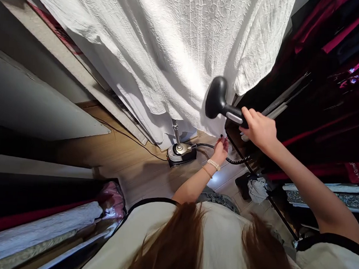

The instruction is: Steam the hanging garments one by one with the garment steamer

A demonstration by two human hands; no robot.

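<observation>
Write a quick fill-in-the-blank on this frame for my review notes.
The right hand holds a garment steamer head coloured ____. The left hand pinches the hem of ____ textured fabric. A coiled hose leads to the steamer base, which stands on the ____.
Missing words: black; white; floor.

The white crinkled garment [142, 54] is extending past the top edge, while the right hand [259, 130] is concealing the end of the steamer handle [231, 113].
</observation>
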